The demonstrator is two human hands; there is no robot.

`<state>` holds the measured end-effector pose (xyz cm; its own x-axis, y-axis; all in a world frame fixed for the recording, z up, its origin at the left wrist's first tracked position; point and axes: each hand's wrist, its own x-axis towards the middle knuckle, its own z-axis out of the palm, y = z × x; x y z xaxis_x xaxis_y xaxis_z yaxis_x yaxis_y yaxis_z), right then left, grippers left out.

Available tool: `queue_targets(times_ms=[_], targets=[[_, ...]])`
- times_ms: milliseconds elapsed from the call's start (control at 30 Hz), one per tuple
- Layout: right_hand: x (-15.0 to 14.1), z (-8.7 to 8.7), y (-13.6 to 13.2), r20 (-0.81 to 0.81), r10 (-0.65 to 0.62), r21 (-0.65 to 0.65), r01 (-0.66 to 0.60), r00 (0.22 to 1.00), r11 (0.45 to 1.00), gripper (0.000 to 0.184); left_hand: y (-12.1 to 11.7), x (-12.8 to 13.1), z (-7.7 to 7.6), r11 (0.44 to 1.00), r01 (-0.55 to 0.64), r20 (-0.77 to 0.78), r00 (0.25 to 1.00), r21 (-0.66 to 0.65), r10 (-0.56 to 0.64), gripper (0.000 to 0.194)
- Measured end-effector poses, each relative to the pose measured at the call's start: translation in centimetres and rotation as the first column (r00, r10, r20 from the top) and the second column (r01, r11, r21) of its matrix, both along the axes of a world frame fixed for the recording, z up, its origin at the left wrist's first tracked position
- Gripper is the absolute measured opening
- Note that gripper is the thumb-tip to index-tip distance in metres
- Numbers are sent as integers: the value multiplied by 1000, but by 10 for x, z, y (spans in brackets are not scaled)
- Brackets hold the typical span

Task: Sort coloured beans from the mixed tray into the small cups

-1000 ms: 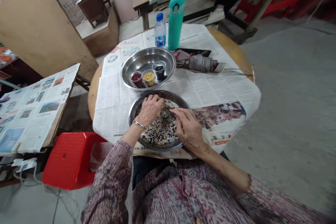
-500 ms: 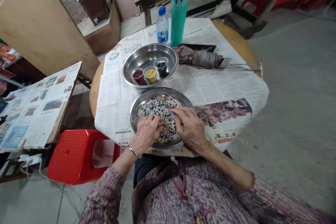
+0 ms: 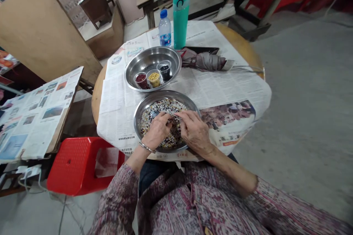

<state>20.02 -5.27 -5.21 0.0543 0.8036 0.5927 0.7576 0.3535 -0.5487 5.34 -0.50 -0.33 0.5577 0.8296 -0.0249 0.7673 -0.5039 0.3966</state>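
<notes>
A steel plate [image 3: 195,103] on the near side of the round table holds a spread of mixed white, black, yellow and reddish grains and beans [image 3: 162,107]. Over its middle, my left hand [image 3: 157,131] curls with thumb and fingers drawn together. Beside it, my right hand [image 3: 195,130] has thumb and index bent close, fingertips almost meeting the left ones. What either pinch holds is too small to make out. Behind the plate, a steel basin [image 3: 127,73] contains clear cups of red beans [image 3: 141,79], yellow beans [image 3: 153,78] and black beans [image 3: 164,71].
Newspaper [image 3: 220,88] covers the table. At the back stand a water bottle [image 3: 164,31] and a teal flask [image 3: 181,22], with a folded umbrella [image 3: 206,61] to their right. A red stool [image 3: 71,165] and another newspaper-covered table [image 3: 35,117] are on the left.
My left hand has shifted toward the right hand, and its fingers have drawn in closer to the right fingertips. The whole view has slid slightly as the head moved.
</notes>
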Motion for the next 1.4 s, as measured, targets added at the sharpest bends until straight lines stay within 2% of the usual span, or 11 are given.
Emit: queue_targets(times_ms=[200, 333, 433, 533, 667, 767, 833, 1000, 1100, 1200, 1400], targets=[[1, 2, -1, -3, 5, 9, -5, 1000, 1000, 38, -21, -13, 12, 981, 192, 50, 980, -20, -191, 13], [0, 2, -1, -6, 0, 5, 0, 1000, 1000, 38, -33, -31, 20, 937, 346, -13, 938, -50, -347, 14], [-1, 1, 0, -5, 2, 11, -1, 1000, 1000, 37, -35, -34, 20, 906, 417, -90, 902, -70, -422, 18], [-1, 1, 0, 3, 5, 13, -5, 1000, 1000, 37, -34, -28, 16, 929, 369, -196, 909, -36, -369, 22], [-1, 2, 1, 16, -3, 17, 3, 1000, 1000, 35, -28, -22, 9, 985, 163, -291, 947, 62, -139, 21], [-1, 3, 1, 24, 2, 17, -2, 1000, 1000, 34, -22, -22, 8, 990, -9, -269, 962, 144, 48, 15], [-1, 3, 0, 30, -4, 13, 3, 1000, 1000, 34, -16, -22, 9, 981, -55, -199, 976, 184, 92, 11], [-2, 3, 0, 43, -5, -8, 6, 999, 1000, 35, 2, -13, 8, 985, -23, -135, 990, 174, 47, 32], [-1, 3, 0, 38, -3, -12, 3, 999, 1000, 35, 14, -5, 4, 996, 55, -96, 994, 72, -48, 25], [-1, 3, 0, 29, -3, -13, 3, 1000, 1000, 35, 21, -1, 0, 997, 73, -28, 997, 12, -72, 24], [-1, 3, 0, -35, -2, 48, 4, 999, 999, 32, -1, -6, 3, 993, 85, 94, 993, -83, -78, 20]])
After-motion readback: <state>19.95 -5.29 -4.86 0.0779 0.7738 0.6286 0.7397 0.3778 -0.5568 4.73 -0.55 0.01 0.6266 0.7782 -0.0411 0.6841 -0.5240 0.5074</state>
